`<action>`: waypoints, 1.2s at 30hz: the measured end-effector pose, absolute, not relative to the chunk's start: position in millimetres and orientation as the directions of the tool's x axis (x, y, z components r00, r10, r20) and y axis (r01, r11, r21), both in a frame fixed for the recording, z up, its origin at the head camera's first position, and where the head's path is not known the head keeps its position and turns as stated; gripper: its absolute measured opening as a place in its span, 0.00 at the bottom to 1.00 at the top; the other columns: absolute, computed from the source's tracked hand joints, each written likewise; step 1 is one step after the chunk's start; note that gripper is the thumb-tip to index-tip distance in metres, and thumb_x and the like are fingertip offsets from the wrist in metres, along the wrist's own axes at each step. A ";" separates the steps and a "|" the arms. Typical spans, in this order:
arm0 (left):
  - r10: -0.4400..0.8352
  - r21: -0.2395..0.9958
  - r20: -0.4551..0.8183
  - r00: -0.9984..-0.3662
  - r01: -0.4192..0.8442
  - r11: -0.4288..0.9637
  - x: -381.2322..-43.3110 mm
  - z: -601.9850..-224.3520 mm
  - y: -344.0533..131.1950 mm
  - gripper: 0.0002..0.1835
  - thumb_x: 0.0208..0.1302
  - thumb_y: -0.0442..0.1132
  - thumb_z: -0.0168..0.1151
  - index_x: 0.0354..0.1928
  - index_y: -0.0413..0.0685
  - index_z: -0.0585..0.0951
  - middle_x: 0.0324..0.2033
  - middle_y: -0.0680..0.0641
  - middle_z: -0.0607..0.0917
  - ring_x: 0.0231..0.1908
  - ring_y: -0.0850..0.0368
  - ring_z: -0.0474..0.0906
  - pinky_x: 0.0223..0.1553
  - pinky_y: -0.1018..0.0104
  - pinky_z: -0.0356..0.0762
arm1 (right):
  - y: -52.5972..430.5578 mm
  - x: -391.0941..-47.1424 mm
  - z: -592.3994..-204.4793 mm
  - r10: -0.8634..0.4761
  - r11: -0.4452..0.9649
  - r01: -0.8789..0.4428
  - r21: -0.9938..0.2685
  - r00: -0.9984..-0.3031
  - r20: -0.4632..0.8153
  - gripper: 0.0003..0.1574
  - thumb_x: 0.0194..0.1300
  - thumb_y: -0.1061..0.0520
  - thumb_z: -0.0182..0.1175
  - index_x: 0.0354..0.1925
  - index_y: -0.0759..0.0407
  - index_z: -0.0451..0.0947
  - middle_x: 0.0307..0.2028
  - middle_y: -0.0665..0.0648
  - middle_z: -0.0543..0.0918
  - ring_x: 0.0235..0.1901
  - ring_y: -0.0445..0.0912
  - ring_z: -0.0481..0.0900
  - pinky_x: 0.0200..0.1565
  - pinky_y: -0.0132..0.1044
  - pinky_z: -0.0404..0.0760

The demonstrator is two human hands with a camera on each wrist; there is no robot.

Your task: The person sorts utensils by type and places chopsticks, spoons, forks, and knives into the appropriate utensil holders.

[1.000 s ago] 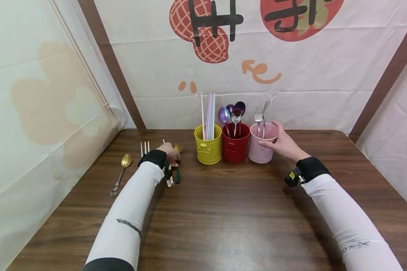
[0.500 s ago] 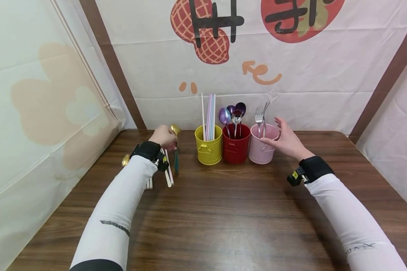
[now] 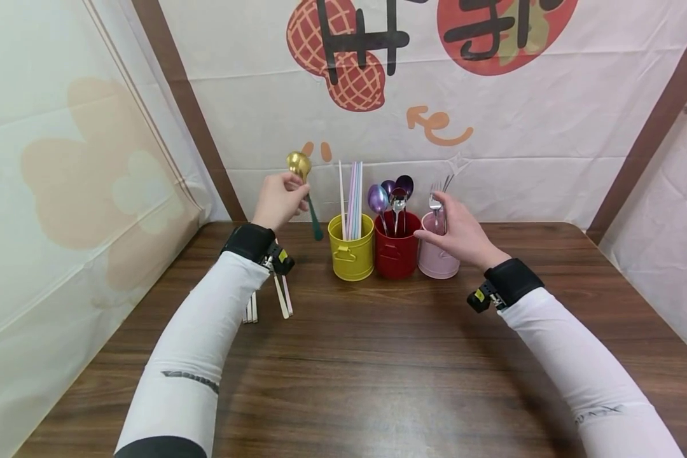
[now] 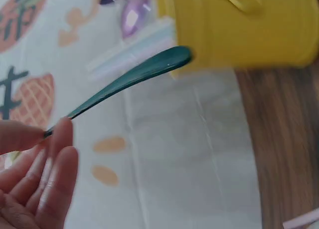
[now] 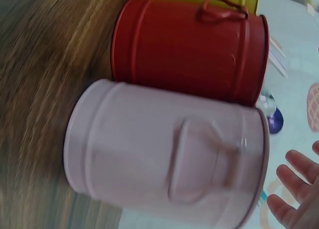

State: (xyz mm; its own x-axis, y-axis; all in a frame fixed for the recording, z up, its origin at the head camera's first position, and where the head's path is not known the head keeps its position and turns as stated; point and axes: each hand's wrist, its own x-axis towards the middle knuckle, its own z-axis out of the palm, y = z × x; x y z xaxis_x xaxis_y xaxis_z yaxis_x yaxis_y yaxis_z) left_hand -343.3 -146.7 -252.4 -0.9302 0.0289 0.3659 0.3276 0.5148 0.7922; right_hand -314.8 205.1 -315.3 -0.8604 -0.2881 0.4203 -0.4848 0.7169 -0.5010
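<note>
My left hand [image 3: 282, 198] pinches a spoon [image 3: 299, 164] with a gold bowl and dark green handle, bowl up. The spoon hangs above the table, left of the yellow bucket [image 3: 352, 262]. In the left wrist view its handle [image 4: 132, 78] points toward that bucket. My right hand [image 3: 460, 234] is spread in front of the pink bucket [image 3: 435, 264], thumb toward the red bucket [image 3: 397, 257]; contact cannot be told. Forks [image 3: 435, 202] stand in the pink bucket, spoons [image 3: 378, 199] in the red one, and chopsticks [image 3: 355, 200] in the yellow one.
Two loose chopsticks [image 3: 282, 297] lie on the wooden table [image 3: 366, 369] by my left wrist. Ends of several more white sticks [image 3: 251, 312] show beside my left forearm. A printed cloth [image 3: 263, 114] hangs behind the buckets.
My left hand has lifted the spoon from the table, up and slightly right. My right hand has shifted left across the pink bucket. My left arm now hides the other gold spoon.
</note>
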 end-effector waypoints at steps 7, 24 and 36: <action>0.016 0.832 0.491 -0.871 0.474 0.287 -336.4 -242.6 -103.3 0.08 0.67 0.33 0.60 0.41 0.33 0.80 0.30 0.39 0.86 0.20 0.59 0.81 0.23 0.71 0.79 | 187.9 -320.0 -321.2 -0.308 0.723 -0.451 -0.523 -0.888 0.341 0.56 0.60 0.37 0.66 0.73 0.59 0.50 0.68 0.64 0.64 0.66 0.59 0.61 0.63 0.58 0.63; 0.008 0.860 0.461 -0.888 0.449 0.242 -347.2 -265.5 -43.3 0.10 0.65 0.36 0.64 0.42 0.35 0.85 0.33 0.41 0.87 0.31 0.50 0.85 0.33 0.63 0.83 | 181.5 -327.5 -328.2 -0.265 0.748 -0.382 -0.542 -0.921 0.284 0.56 0.60 0.33 0.63 0.72 0.58 0.51 0.65 0.62 0.70 0.62 0.56 0.70 0.57 0.58 0.71; 0.133 0.815 0.403 -0.906 0.421 0.398 -353.8 -287.5 -31.3 0.09 0.66 0.34 0.63 0.42 0.34 0.84 0.34 0.40 0.87 0.33 0.47 0.85 0.34 0.64 0.81 | 182.6 -326.7 -327.9 -0.260 0.757 -0.366 -0.542 -0.929 0.264 0.56 0.61 0.33 0.62 0.73 0.58 0.50 0.66 0.63 0.69 0.63 0.56 0.69 0.58 0.58 0.69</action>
